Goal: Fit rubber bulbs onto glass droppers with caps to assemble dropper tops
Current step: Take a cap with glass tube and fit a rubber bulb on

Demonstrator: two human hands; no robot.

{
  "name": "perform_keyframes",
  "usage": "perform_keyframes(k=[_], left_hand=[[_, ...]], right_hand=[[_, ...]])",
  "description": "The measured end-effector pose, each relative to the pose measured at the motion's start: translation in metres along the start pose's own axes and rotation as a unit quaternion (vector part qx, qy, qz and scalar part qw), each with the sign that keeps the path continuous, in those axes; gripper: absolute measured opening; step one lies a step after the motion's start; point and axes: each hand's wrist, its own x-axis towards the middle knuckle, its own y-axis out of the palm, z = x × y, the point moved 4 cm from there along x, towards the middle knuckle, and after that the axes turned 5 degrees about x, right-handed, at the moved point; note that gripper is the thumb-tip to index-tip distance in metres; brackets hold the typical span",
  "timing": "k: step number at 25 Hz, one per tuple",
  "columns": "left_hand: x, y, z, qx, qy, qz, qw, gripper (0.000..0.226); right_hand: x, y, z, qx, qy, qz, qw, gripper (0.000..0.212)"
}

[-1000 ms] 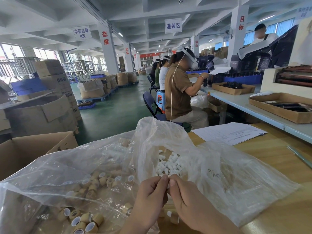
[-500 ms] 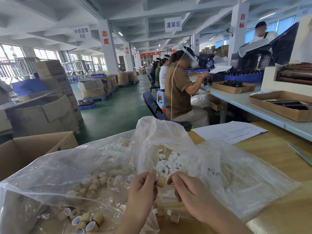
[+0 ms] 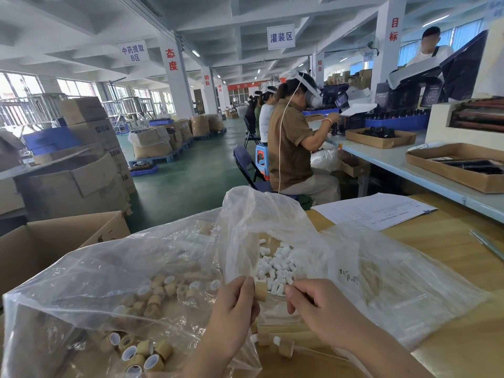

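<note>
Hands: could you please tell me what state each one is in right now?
Left hand: holding the wooden cap.
Right hand: fingers pinched near that cap; on what, cannot be told.

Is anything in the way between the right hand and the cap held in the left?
Nothing visible. The left hand pinches the cap; the right hand sits just beside it across a small open gap. The bulbs lie in the bag behind, not between. Whether the right fingers hold anything is unclear.

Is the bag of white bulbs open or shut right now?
Open. The clear bag gapes at its mouth, and the white bulbs lie uncovered inside it.
</note>
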Motion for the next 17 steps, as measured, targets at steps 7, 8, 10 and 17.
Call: perform_keyframes(k=[7,8,10,17], left_hand=[[0.002,-0.001,0.006,0.076,0.015,0.009,0.997,0.046],[0.002,-0.003,0.005,0.117,0.030,-0.001,0.993,0.041],[0.002,-0.013,0.004,0.180,0.064,-0.058,0.980,0.038],[-0.007,-0.106,0.023,0.355,-0.214,-0.280,0.866,0.032]], right_hand=[[0.006,-0.006,-0.003,0.003,0.023,0.027,0.999,0.040],[0.007,-0.007,-0.004,0.002,0.025,0.026,0.999,0.037],[0.007,-0.008,-0.007,-0.006,0.027,0.033,0.999,0.030],[0.006,-0.007,-0.017,-0.086,0.056,0.070,0.992,0.022]])
